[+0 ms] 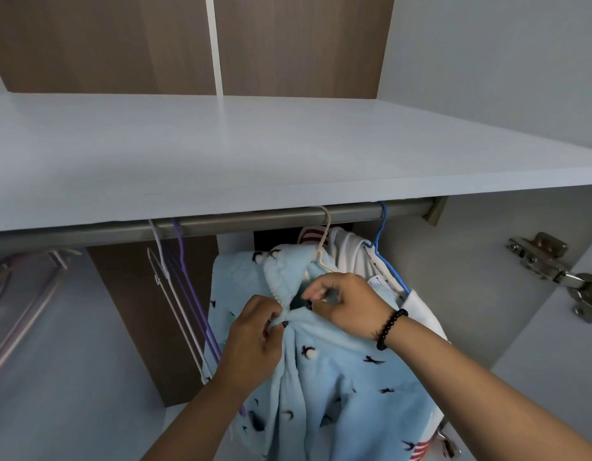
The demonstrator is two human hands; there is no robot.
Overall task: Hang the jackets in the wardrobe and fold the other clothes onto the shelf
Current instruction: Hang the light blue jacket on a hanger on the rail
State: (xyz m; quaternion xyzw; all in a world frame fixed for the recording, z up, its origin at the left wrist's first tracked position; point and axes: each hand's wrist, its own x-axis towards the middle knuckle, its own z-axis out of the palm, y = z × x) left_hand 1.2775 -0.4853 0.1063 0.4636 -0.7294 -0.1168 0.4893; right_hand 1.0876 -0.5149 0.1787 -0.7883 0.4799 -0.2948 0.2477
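Light-blue fleece jacket (338,371), printed with small dark birds, hangs from the metal rail (254,219) on a cream hanger (324,247), just under the white shelf (254,151). Both hands work at its collar, close together but on separate sides of the front opening. The left hand (254,337) pinches the left edge of the fleece just below the collar, beside a small dark button (284,324), fingers curled around the cloth. The right hand (344,301), with a black bead bracelet (389,327) at the wrist, pinches the opposite edge near another dark button (308,305), its thumb and forefinger closed on the fabric. Behind the jacket on the same rail, a white garment (351,254) hangs from a blue hanger (382,247). Further left along the rail, a white hanger (168,294) and a purple hanger (188,287) hang bare. To the right of the rail's end, a metal door hinge (554,267) is fixed to the wardrobe's side wall.
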